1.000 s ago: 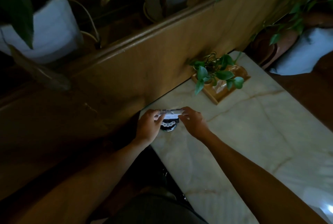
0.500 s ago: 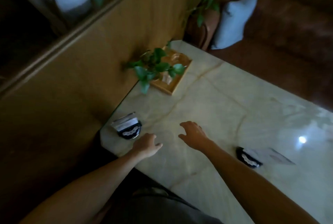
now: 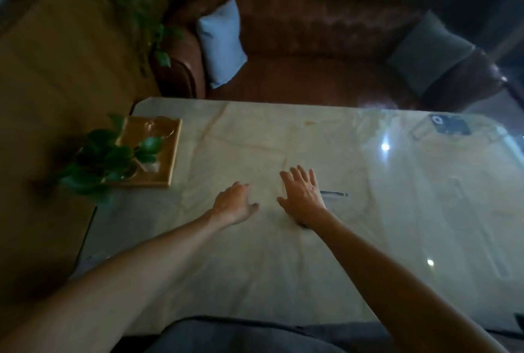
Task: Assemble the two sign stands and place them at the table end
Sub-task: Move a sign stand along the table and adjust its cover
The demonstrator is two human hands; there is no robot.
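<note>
Both my hands hover over the middle of the pale marble table [image 3: 283,281], holding nothing. My right hand [image 3: 302,196] is flat with its fingers spread. A small dark piece, likely a stand base [image 3: 304,225], peeks out from under its wrist and is mostly hidden. A flat clear sign card [image 3: 334,195] with a dark edge lies on the table just right of that hand. My left hand [image 3: 234,205] is a short way to the left, palm down with loosely curved fingers. The stand at the left table end is not visible.
A wooden tray [image 3: 170,154] with a leafy plant [image 3: 107,159] sits at the table's far left by a wooden wall. Beyond the far edge is a brown sofa [image 3: 312,49] with a light-blue cushion [image 3: 221,43] and a grey cushion [image 3: 428,52]. A dark card [image 3: 450,125] lies far right.
Both hands let go of the assembled stand at the left table end and moved right. The view swung right, and my right hand now covers the second dark base.
</note>
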